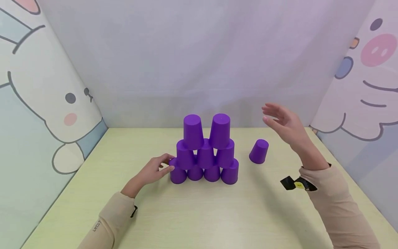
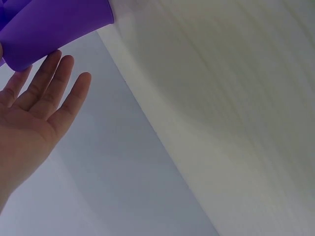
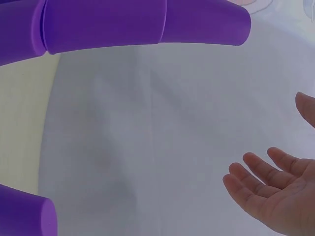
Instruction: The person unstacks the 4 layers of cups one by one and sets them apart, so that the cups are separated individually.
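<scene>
Upside-down purple cups stand in a tiered stack: several along the bottom, three in the middle row and two on top, a left one (image 1: 193,131) and a right one (image 1: 220,131). At the stack's left end, my left hand (image 1: 154,169) holds the bottom-left cup (image 1: 178,174) between thumb and index finger. The other left fingers extend straight beside that cup (image 2: 64,29) in the left wrist view. My right hand (image 1: 286,125) is raised in the air with loosely bent fingers, holding nothing. Below and left of it, a single purple cup (image 1: 259,151) stands upside down, apart from the stack.
A pale wooden table (image 1: 199,214) carries everything. Behind it hangs a light grey backdrop (image 1: 186,62). Side panels with cartoon animals flank the table, a left panel (image 1: 40,90) and a right panel (image 1: 370,103). Black straps show at both sleeves.
</scene>
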The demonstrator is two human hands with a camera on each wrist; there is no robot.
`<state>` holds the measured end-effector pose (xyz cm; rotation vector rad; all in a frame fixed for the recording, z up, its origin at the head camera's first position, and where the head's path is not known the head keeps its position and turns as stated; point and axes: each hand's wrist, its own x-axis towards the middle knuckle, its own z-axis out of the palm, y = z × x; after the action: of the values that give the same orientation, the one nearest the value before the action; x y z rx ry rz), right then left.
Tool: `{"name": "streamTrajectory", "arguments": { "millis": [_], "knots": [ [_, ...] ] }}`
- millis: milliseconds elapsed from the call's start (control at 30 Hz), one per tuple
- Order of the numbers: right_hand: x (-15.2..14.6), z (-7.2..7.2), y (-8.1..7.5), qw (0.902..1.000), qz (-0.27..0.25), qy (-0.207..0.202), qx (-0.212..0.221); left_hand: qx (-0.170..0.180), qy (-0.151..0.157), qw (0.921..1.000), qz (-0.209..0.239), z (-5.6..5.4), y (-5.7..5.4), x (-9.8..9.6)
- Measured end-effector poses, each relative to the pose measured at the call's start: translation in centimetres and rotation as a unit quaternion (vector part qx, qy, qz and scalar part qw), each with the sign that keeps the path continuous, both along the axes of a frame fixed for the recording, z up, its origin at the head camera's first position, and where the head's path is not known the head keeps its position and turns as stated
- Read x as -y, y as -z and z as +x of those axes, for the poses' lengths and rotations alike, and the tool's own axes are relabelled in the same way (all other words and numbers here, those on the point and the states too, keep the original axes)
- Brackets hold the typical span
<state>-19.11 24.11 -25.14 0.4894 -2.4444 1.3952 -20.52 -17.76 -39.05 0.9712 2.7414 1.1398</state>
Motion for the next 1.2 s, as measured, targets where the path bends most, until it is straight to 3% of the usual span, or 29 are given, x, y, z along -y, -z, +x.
{"name": "streamTrajectory", "arguments": {
  "millis": [733,1200],
  "knots": [
    [3.3,-0.3,-4.0,0.9977,-0.020,-0.047,-0.044,0.002,-0.005,1.0000,0.000,0.1,-0.1,0.2],
    [5.3,-0.9,-5.6,0.9962,-0.011,-0.078,-0.037,0.003,-0.002,1.0000,0.001,0.1,0.0,0.2]
  ]
}}
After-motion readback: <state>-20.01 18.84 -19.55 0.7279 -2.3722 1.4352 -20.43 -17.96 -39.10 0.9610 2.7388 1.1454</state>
